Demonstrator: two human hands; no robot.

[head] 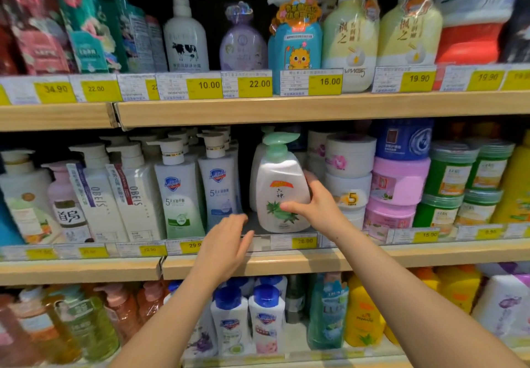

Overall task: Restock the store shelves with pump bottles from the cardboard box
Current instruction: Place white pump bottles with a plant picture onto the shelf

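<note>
The pump bottle (282,192) stood upright on the middle shelf (286,261), right of the Safeguard bottles (198,186). The right hand (312,204) gripped its side. The left hand (226,241) hovered below-left, fingers relaxed, holding nothing.

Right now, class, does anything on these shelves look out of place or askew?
Little stands out. The white pump bottle with the green pump on the middle shelf stands upright, gripped by the right hand. The left hand hovers open beside it. No spills or damage show.
</note>
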